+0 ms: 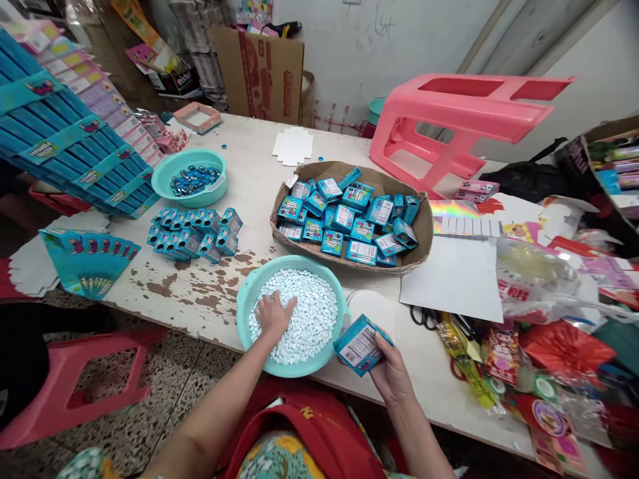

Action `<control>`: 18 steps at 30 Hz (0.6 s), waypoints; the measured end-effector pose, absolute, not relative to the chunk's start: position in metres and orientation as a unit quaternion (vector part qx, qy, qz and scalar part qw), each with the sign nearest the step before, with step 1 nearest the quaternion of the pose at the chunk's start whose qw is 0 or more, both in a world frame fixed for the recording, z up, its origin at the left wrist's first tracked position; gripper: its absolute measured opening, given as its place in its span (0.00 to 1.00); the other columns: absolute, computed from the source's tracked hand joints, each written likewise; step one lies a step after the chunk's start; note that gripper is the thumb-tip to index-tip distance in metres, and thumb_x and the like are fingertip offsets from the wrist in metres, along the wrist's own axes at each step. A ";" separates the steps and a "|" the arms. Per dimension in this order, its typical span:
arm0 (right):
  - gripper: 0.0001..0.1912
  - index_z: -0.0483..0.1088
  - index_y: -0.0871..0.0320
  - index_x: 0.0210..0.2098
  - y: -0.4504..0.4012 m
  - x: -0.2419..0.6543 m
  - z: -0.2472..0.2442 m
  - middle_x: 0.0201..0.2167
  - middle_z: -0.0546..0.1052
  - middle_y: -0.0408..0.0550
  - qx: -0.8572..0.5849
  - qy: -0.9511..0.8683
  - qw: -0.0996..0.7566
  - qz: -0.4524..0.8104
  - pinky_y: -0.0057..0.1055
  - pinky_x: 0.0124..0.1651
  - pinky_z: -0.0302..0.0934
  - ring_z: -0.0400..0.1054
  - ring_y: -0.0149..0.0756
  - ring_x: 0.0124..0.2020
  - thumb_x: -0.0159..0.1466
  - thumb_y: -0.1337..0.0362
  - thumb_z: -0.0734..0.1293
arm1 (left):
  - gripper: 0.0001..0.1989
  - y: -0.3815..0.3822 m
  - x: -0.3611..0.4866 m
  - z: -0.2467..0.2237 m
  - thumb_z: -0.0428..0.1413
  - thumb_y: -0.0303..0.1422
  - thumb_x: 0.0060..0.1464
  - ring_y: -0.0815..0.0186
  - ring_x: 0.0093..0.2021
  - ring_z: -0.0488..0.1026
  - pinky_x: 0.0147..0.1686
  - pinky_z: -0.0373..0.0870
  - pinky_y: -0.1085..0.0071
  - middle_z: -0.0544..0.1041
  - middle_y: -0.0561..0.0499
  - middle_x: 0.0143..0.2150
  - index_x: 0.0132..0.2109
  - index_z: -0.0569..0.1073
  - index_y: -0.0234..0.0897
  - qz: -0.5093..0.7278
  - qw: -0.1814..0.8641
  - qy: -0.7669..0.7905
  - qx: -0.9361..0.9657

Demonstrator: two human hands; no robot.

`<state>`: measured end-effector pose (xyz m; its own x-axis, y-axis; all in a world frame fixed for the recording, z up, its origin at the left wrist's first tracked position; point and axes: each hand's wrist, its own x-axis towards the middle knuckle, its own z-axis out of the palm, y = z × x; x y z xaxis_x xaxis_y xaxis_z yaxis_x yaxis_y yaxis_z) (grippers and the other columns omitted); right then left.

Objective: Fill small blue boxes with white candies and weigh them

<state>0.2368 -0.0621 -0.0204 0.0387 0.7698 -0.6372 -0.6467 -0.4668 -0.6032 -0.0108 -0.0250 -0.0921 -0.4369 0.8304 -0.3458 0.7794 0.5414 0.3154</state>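
Observation:
My left hand (273, 314) rests on small white candies (312, 313) in a turquoise basin (241, 313). Its thumb is spread and its fingers are apart, the tips partly sunk among the pieces. To the right of the basin, my right hand (392, 369) grips a small blue printed box (357, 344), held tilted near the table's front edge. Whether the box has anything inside I cannot see. Behind the basin, a cut-down cardboard carton (419, 256) holds a heap of similar blue boxes (362, 229).
Several small blue boxes (194, 233) stand grouped on the left, near a turquoise bowl (214, 189) of shiny blue pieces. Stacked display boxes (74, 133) rise at far left. An overturned pink stool (449, 126) lies at the back right. Scissors (423, 317) and packaging clutter the right.

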 end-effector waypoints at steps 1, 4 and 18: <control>0.15 0.74 0.56 0.37 -0.061 0.240 -0.019 0.34 0.80 0.42 -0.505 -0.068 0.506 0.696 0.35 0.41 0.70 0.74 0.37 0.35 0.50 0.63 0.75 | 0.31 -0.020 -0.004 -0.092 0.44 0.54 0.54 0.44 0.55 0.63 0.50 0.58 0.50 0.66 0.33 0.53 0.55 0.65 0.37 0.080 0.258 0.847 0.458; 0.16 0.73 0.55 0.36 -0.056 0.247 -0.015 0.33 0.79 0.41 -0.497 -0.108 0.490 0.708 0.31 0.37 0.69 0.73 0.35 0.33 0.49 0.62 0.76 | 0.28 -0.012 0.016 -0.087 0.51 0.53 0.49 0.44 0.58 0.61 0.51 0.59 0.52 0.65 0.36 0.56 0.51 0.67 0.40 0.200 0.366 0.832 0.367; 0.21 0.71 0.56 0.41 -0.055 0.189 -0.008 0.36 0.74 0.47 -0.576 -0.543 0.407 0.455 0.35 0.42 0.63 0.68 0.40 0.38 0.51 0.55 0.73 | 0.17 -0.013 -0.008 -0.046 0.54 0.46 0.46 0.71 0.21 0.68 0.18 0.64 0.76 0.70 0.51 0.25 0.32 0.63 0.36 0.476 0.645 0.585 0.120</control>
